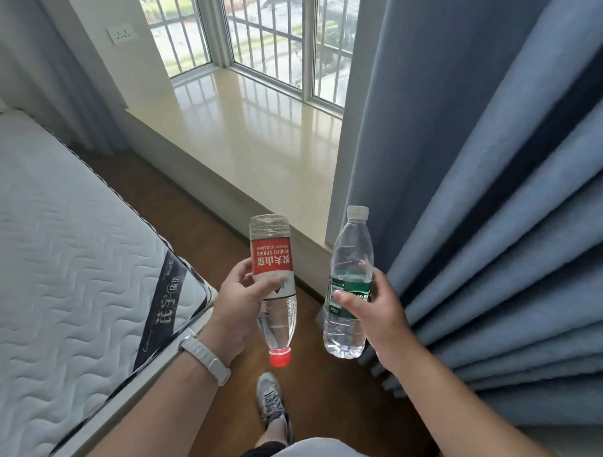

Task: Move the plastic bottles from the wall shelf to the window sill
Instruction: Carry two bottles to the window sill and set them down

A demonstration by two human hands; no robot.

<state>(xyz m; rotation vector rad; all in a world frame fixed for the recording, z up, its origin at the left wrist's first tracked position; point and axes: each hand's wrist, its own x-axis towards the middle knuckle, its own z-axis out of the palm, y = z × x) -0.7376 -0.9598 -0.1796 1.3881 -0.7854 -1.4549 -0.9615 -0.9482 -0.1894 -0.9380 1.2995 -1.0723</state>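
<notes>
Short of the glossy beige window sill [245,130], left hand [237,306] fingers clamp a red-labelled clear plastic bottle [273,261] cap-down, right hand [379,320] fingers a green-labelled bottle [351,261] upright. Set down unturned, the inverted one would likely topple.

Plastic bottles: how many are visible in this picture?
2. The red-label bottle is held cap-down in the left hand; the green-label bottle is upright in the right hand. Others may be out of view.
</notes>
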